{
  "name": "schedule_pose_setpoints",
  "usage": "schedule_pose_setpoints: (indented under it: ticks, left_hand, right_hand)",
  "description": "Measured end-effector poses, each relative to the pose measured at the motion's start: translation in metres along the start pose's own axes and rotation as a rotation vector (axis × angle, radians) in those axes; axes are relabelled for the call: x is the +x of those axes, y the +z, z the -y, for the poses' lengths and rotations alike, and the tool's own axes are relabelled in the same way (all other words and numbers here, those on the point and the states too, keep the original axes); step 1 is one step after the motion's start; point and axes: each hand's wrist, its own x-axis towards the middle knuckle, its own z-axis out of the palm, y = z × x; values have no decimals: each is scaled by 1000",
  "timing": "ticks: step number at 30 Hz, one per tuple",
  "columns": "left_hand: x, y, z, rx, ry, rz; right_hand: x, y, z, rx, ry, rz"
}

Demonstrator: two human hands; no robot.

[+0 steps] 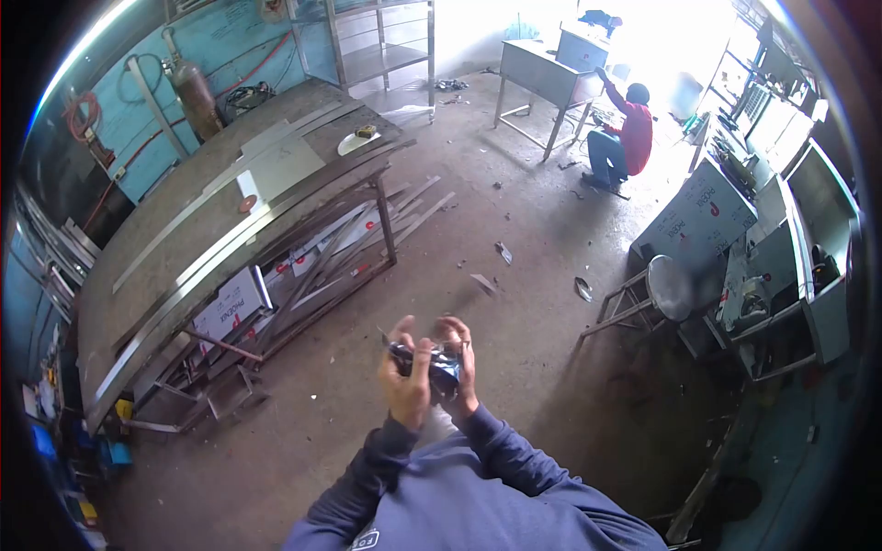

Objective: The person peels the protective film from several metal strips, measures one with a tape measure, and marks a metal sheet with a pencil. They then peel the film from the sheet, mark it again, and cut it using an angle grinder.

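In front of my chest, both hands hold a small dark, glossy object (443, 364) whose exact kind I cannot make out. It has shiny, partly clear-looking surfaces and a thin dark piece sticking out at its left end. My left hand (410, 381) wraps round the left side, with the thumb across the near face. On the other side, my right hand (465, 365) grips the right edge with its fingers curled over the top. The fingers and palms cover parts of the object.
A long metal worktable (152, 275) with strips and a grinding disc (248, 204) stands left. A stool (669, 286) and sheet-metal cabinets (795, 275) are at right. Scraps (503, 253) litter the floor (524, 358). A person in red (634, 138) crouches by a metal stand (551, 73).
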Motion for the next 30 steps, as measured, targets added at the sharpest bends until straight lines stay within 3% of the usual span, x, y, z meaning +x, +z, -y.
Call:
schedule_pose_setpoints:
  ticks: [3,6,7,10,13,14,16,17,18,24,26,27,28,29,30]
  left_hand:
    - [46,53,21,255,193,207]
    - [90,103,20,241,-107,329]
    - [101,121,31,205,-18,326]
    - [125,167,42,282,-107,377]
    - [155,203,61,476,624,305]
    - [165,213,61,452,623,338]
    - [188,231,68,442,686,762]
    - [210,245,78,414,797,786]
    - [229,259,95,375,759,781]
    - [340,360,131,95,550,675]
    - [370,395,134,52,285,636]
    - [387,412,140,53,275,651]
    - [404,431,150,-95,-19,649]
    - [420,447,157,-233,-317,636]
    - [436,461,162,-303,-289,727]
  right_hand:
    - [49,-14,34,274,7,64]
    - [83,-31,61,126,-60,-65]
    - [96,-41,60,152,-87,-81]
    - [129,-68,65,293,-60,-206]
    - [177,-104,78,144,59,-372]
    - [191,-106,90,180,40,-245]
    - [220,-111,104,201,54,-183]
    - [241,-123,104,232,80,-167]
    - [266,-152,80,23,18,-148]
    - [414,-158,120,13,-173,-87]
    - [456,-152,141,-9,-255,-153]
    - [473,-156,142,-92,-395,-175]
    - [490,-160,144,-176,-533,-207]
    - [506,-159,153,-448,-582,-289]
    - [522,-153,158,-518,-648,-346]
